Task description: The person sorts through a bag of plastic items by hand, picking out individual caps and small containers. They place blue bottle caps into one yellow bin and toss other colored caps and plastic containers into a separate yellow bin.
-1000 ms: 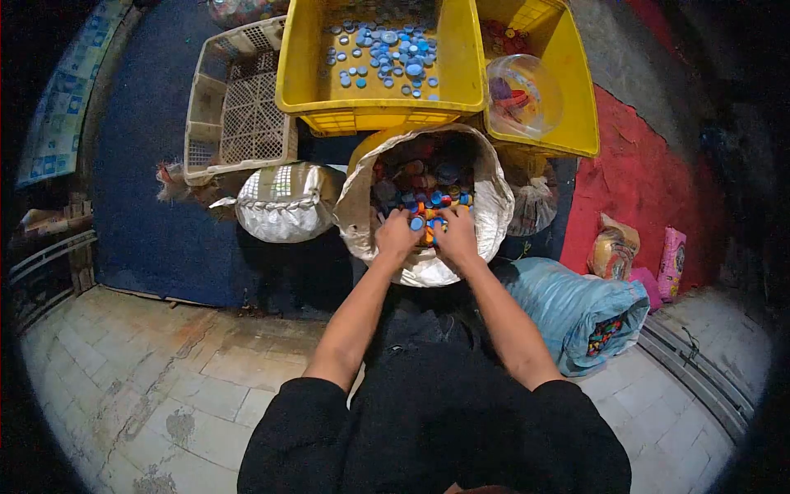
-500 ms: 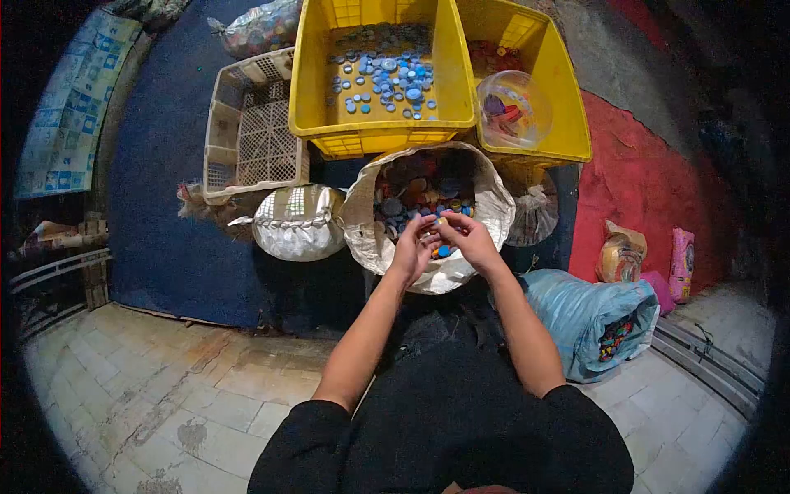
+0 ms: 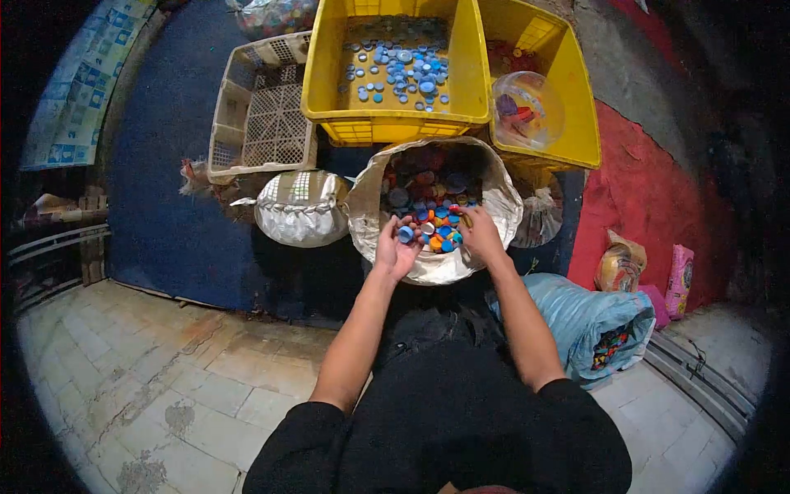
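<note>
The left hand (image 3: 397, 247) rests palm up at the near rim of the open silver sack (image 3: 504, 206), fingers curled loosely so a blue bottle cap (image 3: 405, 235) sits cupped. The right hand (image 3: 482, 235) digs into the mixed bottle caps (image 3: 432, 193); I cannot tell whether its fingers grip one. Beyond stands a yellow crate (image 3: 387, 128), and a tied silver bag (image 3: 300, 207) sits beside the sack.

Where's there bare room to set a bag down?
Bare: the paved floor left of the person, bordered by the dark blue surface. The white lattice crate looks empty. Crowded: the open sack where the left hand, holding a blue cap, and right hand sit, ringed by yellow crates, a silver sack and a blue bag.
</note>
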The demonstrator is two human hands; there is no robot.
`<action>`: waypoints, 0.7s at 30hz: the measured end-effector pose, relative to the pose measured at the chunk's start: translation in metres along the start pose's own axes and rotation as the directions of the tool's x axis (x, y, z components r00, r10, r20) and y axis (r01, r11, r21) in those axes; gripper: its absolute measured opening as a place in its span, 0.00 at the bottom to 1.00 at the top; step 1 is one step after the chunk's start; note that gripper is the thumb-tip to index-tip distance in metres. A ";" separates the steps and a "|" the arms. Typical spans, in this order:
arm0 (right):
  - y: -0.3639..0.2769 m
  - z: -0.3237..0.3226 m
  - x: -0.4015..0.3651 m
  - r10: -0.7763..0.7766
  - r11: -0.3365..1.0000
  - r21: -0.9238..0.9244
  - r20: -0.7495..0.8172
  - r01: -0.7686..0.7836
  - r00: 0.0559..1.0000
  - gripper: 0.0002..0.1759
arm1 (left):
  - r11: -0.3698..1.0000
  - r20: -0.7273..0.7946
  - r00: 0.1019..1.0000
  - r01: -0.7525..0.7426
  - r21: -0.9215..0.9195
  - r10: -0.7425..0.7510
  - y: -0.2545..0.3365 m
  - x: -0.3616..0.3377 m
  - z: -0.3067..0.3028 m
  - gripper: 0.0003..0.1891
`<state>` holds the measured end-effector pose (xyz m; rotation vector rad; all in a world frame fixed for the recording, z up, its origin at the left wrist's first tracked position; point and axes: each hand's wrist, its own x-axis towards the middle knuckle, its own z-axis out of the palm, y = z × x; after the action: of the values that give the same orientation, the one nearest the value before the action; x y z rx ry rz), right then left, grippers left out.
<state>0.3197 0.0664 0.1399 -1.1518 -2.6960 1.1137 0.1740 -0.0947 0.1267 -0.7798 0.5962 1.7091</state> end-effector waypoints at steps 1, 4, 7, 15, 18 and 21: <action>0.004 0.012 0.000 -0.024 0.984 -0.179 -0.079 0.010 0.997 0.25 | 0.999 0.002 1.000 -0.031 0.026 0.031 0.004 -0.002 -0.006 0.14; 0.011 0.041 0.007 -0.082 0.888 -0.455 -0.025 0.061 0.996 0.25 | 0.998 0.061 0.997 -0.057 0.033 0.055 0.020 -0.008 -0.027 0.14; 0.017 0.065 0.028 0.021 0.937 -0.349 0.121 0.023 0.992 0.22 | 0.993 0.091 0.992 -0.092 0.078 0.085 0.029 -0.019 -0.040 0.14; 0.016 0.096 0.071 0.042 0.938 -0.347 0.106 -0.003 0.993 0.14 | 0.986 -0.005 0.998 -0.062 0.153 0.063 0.026 -0.011 -0.060 0.12; 0.026 0.103 0.077 0.037 0.905 -0.424 0.160 0.035 0.986 0.13 | 0.974 -0.107 0.991 -0.054 0.222 0.080 0.019 -0.008 -0.054 0.14; 0.030 0.090 0.073 -0.049 0.899 -0.428 0.104 0.089 0.993 0.13 | 0.970 -0.125 0.990 -0.039 0.240 0.070 0.015 -0.006 -0.044 0.18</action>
<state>0.2612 0.0722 0.0352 -1.0504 -3.1307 0.5797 0.1690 -0.1345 0.1030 -0.7146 0.9039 1.6071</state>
